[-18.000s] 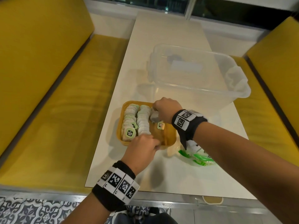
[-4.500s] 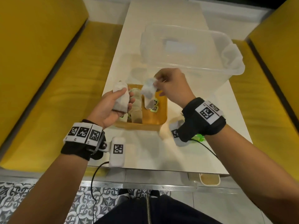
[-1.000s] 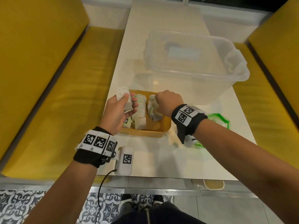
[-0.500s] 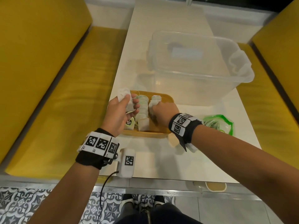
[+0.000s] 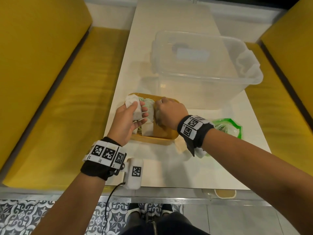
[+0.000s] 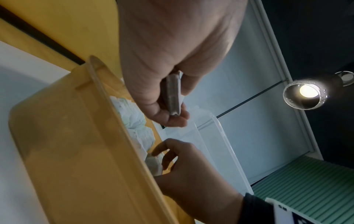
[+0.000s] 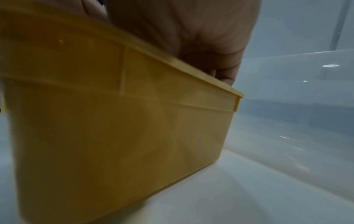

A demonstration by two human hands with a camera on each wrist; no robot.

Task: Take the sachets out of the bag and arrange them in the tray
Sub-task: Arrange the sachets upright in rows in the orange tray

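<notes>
at the centre of the head view, the left hand (image 5: 130, 119) hovers over the left end of the yellow tray (image 5: 157, 139), its grip curled around a small stack of white sachets (image 5: 133, 106), thumb laid across their face. the left wrist view shows the same stack edge-on, pinched between thumb and fingers (image 6: 173, 91). just to the right, the right hand (image 5: 171, 114) is lowered into the tray with knuckles up and fingers bent down; in the left wrist view, low in the frame, those fingers (image 6: 168, 153) are closed on a sachet in the tray (image 6: 155, 166), though that part is blurred and the hold may be only a touch. between the two hands, a row of sachets (image 5: 149, 109) stands on edge in the tray, with one larger pale packet (image 5: 147, 130) at the near end. the right wrist view shows mostly the tray's outer wall (image 7: 118, 121) close up, with the palm above its rim.

the green and clear bag (image 5: 227, 128) lies on the white counter (image 5: 169, 170) at the right of the frame, beyond the right wrist and apart from the tray. a large clear plastic tub (image 5: 203, 68) stands behind the tray in the upper middle. yellow bench seats (image 5: 59, 99) run along both sides of the counter.
</notes>
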